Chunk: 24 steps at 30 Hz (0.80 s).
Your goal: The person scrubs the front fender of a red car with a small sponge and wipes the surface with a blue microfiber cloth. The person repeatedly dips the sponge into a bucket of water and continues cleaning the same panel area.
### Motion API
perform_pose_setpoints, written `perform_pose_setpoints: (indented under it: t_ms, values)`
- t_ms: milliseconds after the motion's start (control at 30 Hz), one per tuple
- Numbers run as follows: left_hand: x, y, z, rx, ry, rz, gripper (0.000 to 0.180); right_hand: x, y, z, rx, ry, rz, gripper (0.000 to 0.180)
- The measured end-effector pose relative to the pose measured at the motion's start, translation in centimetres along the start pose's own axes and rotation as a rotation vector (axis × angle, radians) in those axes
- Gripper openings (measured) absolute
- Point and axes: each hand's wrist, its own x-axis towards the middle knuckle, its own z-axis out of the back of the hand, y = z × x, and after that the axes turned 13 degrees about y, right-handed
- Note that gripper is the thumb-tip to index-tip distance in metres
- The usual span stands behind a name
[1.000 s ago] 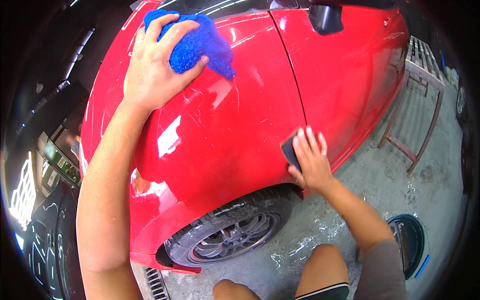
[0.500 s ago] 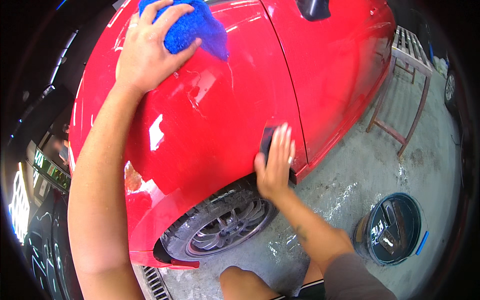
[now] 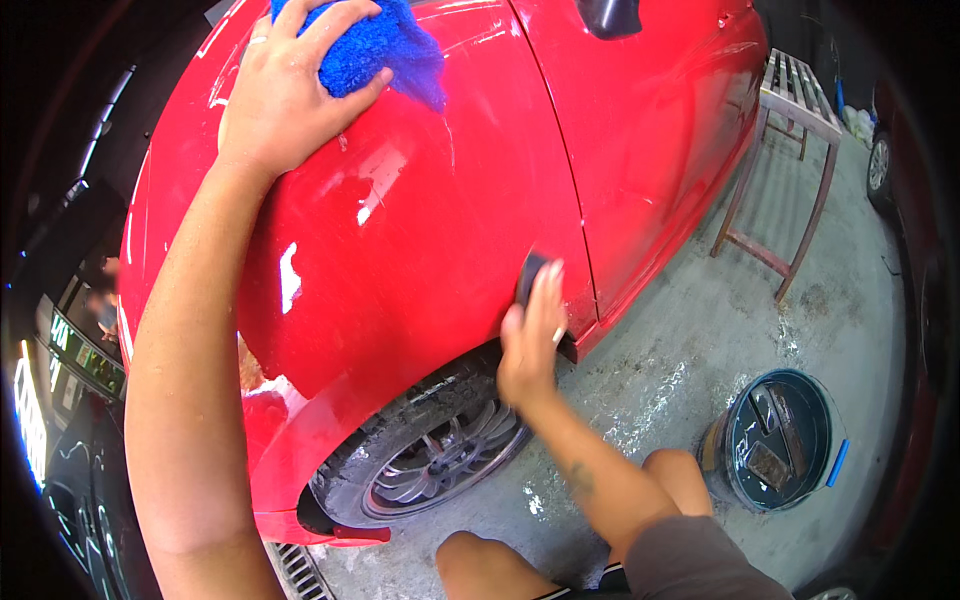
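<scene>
A blue microfiber cloth (image 3: 385, 50) is bunched under my left hand (image 3: 290, 95), whose fingers spread over it and press it on top of the red car fender (image 3: 400, 240). Water streaks run down the paint below the cloth. Lower down, between the wheel arch and the door seam, my right hand (image 3: 535, 335) holds a dark sanding block (image 3: 530, 275) flat against the fender. The fingers lie along the block, slightly blurred, and hide much of it. Just under this hand is the front wheel (image 3: 445, 455).
A dark bucket (image 3: 735, 445) with a blue handle grip stands on the wet floor at right, with water and several flat pieces inside. Beyond it is a slatted metal stand (image 3: 790, 150) beside the car. A side mirror (image 3: 610, 15) juts out at the top. A floor drain grate (image 3: 300, 570) lies below the bumper.
The whole view has shifted slightly left. My right hand and the sanding block have turned a little on the fender. My left hand stays on the cloth.
</scene>
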Motion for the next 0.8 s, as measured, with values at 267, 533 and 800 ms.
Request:
perform_pose_setpoints:
  t_ms: [267,533,800]
  values:
    - [-0.2,-2.4,2.1,-0.124,0.041,-0.013,0.068,5.4,-1.5,3.4,-0.017,-0.061,-0.043,0.072]
    - [-0.1,0.1,0.3,0.024,0.008,0.006,0.062,2.9,-1.0,1.5,-0.009,0.006,0.043,0.077]
    - [-0.3,-0.4,0.0,-0.019,0.034,0.060,0.062,1.4,-3.6,1.1,-0.118,0.048,0.187,0.079]
